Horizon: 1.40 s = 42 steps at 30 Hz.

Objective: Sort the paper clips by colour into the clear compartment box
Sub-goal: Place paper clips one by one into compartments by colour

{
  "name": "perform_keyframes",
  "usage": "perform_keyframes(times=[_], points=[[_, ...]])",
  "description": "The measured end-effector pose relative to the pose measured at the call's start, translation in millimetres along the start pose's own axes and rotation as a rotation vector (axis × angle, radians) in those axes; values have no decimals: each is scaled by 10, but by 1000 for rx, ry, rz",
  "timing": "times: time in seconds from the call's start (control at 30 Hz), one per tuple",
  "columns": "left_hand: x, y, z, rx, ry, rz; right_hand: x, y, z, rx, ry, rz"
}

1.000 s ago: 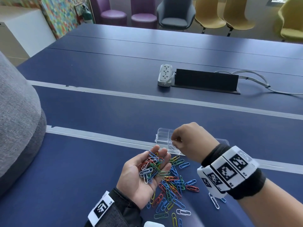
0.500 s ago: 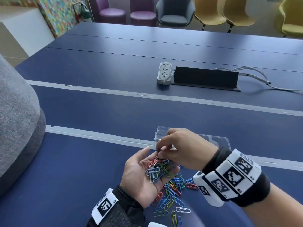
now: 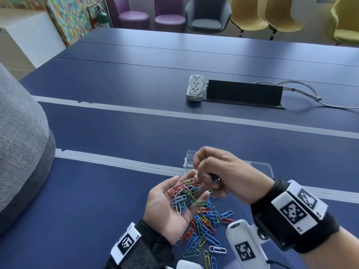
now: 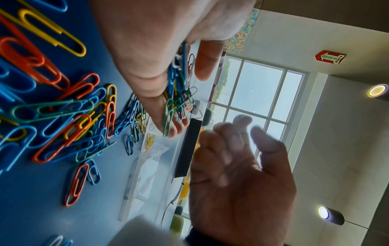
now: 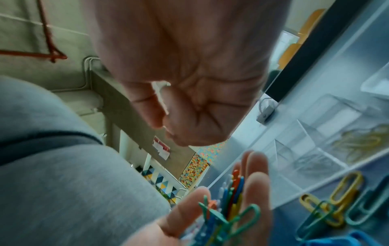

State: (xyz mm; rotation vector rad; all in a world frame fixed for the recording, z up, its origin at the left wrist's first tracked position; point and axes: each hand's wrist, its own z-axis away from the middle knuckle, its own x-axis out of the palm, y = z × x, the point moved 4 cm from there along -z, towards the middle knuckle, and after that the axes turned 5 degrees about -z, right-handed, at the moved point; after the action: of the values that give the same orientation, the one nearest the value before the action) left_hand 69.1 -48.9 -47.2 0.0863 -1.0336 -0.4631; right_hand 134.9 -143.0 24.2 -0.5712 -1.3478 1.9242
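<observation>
My left hand (image 3: 186,183) lies palm up over the table, fingers loosely cupped under a heap of mixed-colour paper clips (image 3: 183,196). My right hand (image 3: 200,171) hovers just above that heap with its fingers curled; whether they pinch a clip is hidden. Behind both hands stands the clear compartment box (image 3: 189,160), with yellow clips (image 5: 357,144) in one compartment. Below my hands a loose pile of clips (image 3: 204,228) lies on the blue table. In the left wrist view the heap (image 4: 176,93) sits along my left fingers and the right hand (image 4: 246,131) is blurred.
A white power strip (image 3: 195,87) and a black cable box (image 3: 243,93) with trailing cords sit further back on the table. A grey padded shape (image 3: 19,152) fills the left edge. Chairs stand beyond the far table edge.
My right hand came back from the clear box to the left palm, dipped its fingers into the heap, and now sits slightly higher. The left hand has stayed palm up.
</observation>
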Motion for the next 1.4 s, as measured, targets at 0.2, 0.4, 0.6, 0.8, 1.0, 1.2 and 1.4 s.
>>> perform_keyframes(times=[0.2, 0.4, 0.6, 0.8, 1.0, 1.2, 1.4], points=[[-11, 46, 30, -7, -4, 41, 220, 83, 159, -318, -117, 1024], [40, 50, 62, -9, 9, 62, 345, 152, 127, -349, -85, 1174], [73, 34, 108, -6, 5, 66, 384, 157, 102, -342, -98, 1244], [68, 30, 114, 24, 24, 33, 371, 81, 141, -378, -85, 1145], [23, 23, 97, 24, 27, 22, 332, 27, 177, -403, -66, 1119], [-61, 16, 74, 31, 52, 51, 106, -248, 172, -398, 68, 993], [-102, 47, 109, 19, 51, 87, -291, -268, -174, -246, 292, 1127]])
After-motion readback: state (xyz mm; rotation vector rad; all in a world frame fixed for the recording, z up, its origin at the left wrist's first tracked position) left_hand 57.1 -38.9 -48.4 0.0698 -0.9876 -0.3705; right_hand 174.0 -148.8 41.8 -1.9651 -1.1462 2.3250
